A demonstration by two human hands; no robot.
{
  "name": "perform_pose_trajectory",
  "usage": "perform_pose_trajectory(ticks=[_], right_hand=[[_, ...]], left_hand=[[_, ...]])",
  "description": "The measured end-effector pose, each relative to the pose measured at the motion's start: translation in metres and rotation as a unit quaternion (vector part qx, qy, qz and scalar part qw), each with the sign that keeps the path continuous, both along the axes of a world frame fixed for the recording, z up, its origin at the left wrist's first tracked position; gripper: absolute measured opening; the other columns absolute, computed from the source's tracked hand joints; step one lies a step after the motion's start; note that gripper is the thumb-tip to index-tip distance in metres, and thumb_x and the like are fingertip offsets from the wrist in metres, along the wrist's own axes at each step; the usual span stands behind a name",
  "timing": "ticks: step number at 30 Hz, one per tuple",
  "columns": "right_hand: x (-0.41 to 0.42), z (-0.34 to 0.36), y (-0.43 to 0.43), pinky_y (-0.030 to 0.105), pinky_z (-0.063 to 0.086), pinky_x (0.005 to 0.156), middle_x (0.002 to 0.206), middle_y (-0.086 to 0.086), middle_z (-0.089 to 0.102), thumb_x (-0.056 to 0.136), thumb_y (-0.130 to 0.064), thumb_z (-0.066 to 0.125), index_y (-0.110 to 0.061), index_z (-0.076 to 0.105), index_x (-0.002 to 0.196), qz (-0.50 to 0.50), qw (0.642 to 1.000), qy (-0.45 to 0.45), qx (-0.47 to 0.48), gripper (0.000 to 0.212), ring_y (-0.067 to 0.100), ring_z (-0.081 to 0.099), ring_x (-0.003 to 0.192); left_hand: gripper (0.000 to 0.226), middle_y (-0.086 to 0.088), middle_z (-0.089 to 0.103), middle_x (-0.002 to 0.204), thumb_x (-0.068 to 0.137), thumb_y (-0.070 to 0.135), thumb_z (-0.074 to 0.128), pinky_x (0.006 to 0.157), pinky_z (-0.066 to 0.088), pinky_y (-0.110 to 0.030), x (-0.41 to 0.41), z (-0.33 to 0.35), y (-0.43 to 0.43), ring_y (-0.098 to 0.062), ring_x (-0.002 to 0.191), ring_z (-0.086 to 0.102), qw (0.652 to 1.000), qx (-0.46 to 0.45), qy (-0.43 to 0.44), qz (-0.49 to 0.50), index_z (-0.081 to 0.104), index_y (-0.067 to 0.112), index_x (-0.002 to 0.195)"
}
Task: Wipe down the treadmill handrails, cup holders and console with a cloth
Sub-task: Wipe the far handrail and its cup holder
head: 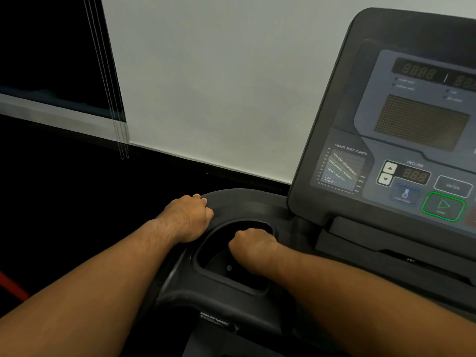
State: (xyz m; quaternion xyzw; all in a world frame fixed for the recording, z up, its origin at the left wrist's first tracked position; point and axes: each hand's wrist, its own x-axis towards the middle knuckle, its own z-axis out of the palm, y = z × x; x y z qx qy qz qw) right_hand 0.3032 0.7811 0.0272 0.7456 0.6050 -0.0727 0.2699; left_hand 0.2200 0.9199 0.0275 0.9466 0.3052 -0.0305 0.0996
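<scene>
The black cup holder [209, 275] is a deep recess in the treadmill's left tray, beside the grey console [412, 140]. My right hand [253, 247] is down inside the recess with its fingers curled into a fist. A dark, fuzzy cloth [257, 224] shows just beyond the knuckles, and most of it is hidden under the hand. My left hand [189, 217] rests on the tray's outer left rim [231, 199], with its fingers curled over the edge.
The console's display is unlit, with a green-outlined start button [443, 206] at the lower right. A pale wall [219, 86] stands behind the machine, and a dark window with hanging blind cords [110, 99] is on the left. A logo plate [215, 323] sits on the arm below the tray.
</scene>
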Motion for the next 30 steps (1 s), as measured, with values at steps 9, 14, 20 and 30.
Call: perform_pose_trajectory(ticks=[9,14,20,30], right_hand=[[0.012,0.041,-0.005,0.036,0.043,0.064,0.111,0.013,0.061,0.095,-0.007,0.048,-0.006,0.062,0.106,0.032,0.999,-0.017,0.031,0.018,0.032,0.062,0.096],[0.001,-0.001,-0.005,0.039,0.048,0.072,0.114,0.015,0.063,0.097,-0.007,0.043,-0.003,0.064,0.109,-0.021,0.998,0.017,0.05,0.025,0.034,0.062,0.1],[-0.006,-0.017,0.003,0.038,0.05,0.074,0.108,0.015,0.063,0.089,-0.012,0.058,-0.006,0.065,0.103,-0.157,0.964,0.15,0.153,0.017,0.034,0.061,0.096],[-0.006,-0.019,0.005,0.036,0.051,0.079,0.108,0.012,0.065,0.09,-0.005,0.051,-0.009,0.069,0.108,-0.033,0.972,0.204,0.114,0.026,0.03,0.061,0.096]], left_hand=[[0.034,-0.01,0.05,0.126,0.103,0.024,0.03,0.093,0.046,-0.041,0.001,0.01,-0.011,-0.029,0.114,0.052,1.0,0.023,0.009,0.002,0.057,0.011,0.12],[0.036,-0.008,0.052,0.125,0.1,0.029,0.028,0.088,0.046,-0.041,0.0,0.005,-0.005,-0.028,0.108,0.054,1.0,0.005,0.002,0.003,0.055,0.012,0.116],[0.033,-0.008,0.056,0.119,0.099,0.033,0.029,0.079,0.04,-0.036,0.002,0.003,-0.002,-0.028,0.103,0.055,1.0,0.002,-0.012,0.005,0.055,0.013,0.104],[0.043,-0.007,0.051,0.136,0.1,0.031,0.028,0.091,0.045,-0.04,-0.001,0.002,0.001,-0.029,0.115,0.053,1.0,0.013,-0.003,-0.01,0.052,0.011,0.13]])
